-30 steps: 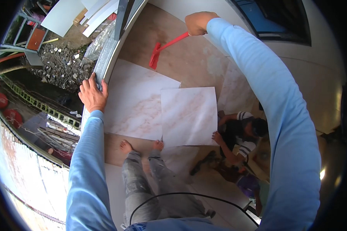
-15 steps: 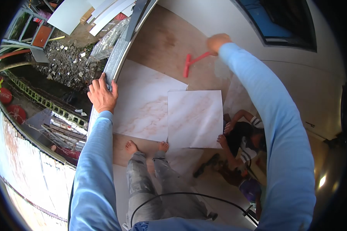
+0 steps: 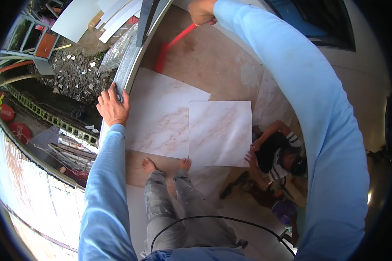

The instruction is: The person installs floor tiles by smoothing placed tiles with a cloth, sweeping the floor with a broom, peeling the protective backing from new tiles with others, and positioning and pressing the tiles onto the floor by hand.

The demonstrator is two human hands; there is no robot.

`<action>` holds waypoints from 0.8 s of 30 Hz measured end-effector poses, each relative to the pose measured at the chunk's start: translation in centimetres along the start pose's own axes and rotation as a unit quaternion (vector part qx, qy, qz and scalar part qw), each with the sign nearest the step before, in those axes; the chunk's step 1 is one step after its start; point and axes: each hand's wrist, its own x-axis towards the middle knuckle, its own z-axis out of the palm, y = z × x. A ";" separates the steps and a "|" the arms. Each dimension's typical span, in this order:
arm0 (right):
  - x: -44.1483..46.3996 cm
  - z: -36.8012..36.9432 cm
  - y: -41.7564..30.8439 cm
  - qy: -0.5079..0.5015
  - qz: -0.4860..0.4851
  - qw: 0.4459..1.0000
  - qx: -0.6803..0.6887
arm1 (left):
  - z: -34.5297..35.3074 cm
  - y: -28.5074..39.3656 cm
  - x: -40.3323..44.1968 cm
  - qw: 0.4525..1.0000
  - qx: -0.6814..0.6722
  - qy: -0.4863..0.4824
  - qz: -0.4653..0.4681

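Note:
My left hand grips the grey metal rail along the floor's outer edge, thumb on the inner side. Up at the far end, my right hand is closed around the handle of a red T-shaped hand tool. The tool's head is blurred, above the brown floor close to the rail; I cannot tell whether it touches. Below it lies a large marbled sheet, white with pinkish veins. A smaller marbled sheet overlaps or adjoins its right side.
A co-worker crouches at right, hands by the smaller sheet's edge. My bare feet stand at the large sheet's near edge. A black cable crosses before my legs. Beyond the rail are rubble and white boards. A dark-framed window stands upper right.
My right hand has swung up and left with the red tool, whose head is now near the rail. My left hand stays on the rail. The co-worker has shifted slightly.

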 end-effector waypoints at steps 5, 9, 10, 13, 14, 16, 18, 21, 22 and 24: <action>-11.2 1.6 4.2 -0.055 -0.007 0.998 -0.001 | 0.3 -0.1 0.0 1.000 -0.005 0.005 0.003; -16.3 6.1 7.1 -0.071 0.128 0.989 0.007 | 0.2 -0.1 -0.1 1.000 0.002 0.007 0.006; -16.3 6.9 6.6 -0.084 0.146 0.986 -0.014 | 0.2 -0.1 -0.1 1.000 0.002 0.007 0.004; -14.0 11.0 4.8 -0.106 0.178 0.977 -0.052 | 0.3 -0.1 0.0 1.000 0.001 0.005 0.000; -11.8 13.1 4.1 -0.102 0.172 0.979 -0.049 | 0.3 -0.1 -0.1 1.000 0.000 0.004 -0.001; -9.6 12.6 1.9 -0.102 0.157 0.982 -0.040 | 0.3 0.0 0.0 1.000 -0.001 0.004 -0.002; -7.6 8.4 -1.4 -0.078 0.133 0.988 -0.023 | 0.1 -0.1 -0.1 1.000 0.001 0.005 -0.003; -4.0 3.9 -1.7 -0.072 0.087 0.993 -0.019 | 0.2 0.1 -0.1 1.000 0.005 0.006 -0.002; -4.4 0.4 -2.3 -0.090 0.056 0.994 0.011 | 0.2 0.2 0.0 1.000 0.004 0.005 -0.001; -0.5 0.9 -1.3 0.017 -0.028 0.999 0.029 | 0.1 0.1 0.0 1.000 0.004 0.002 -0.002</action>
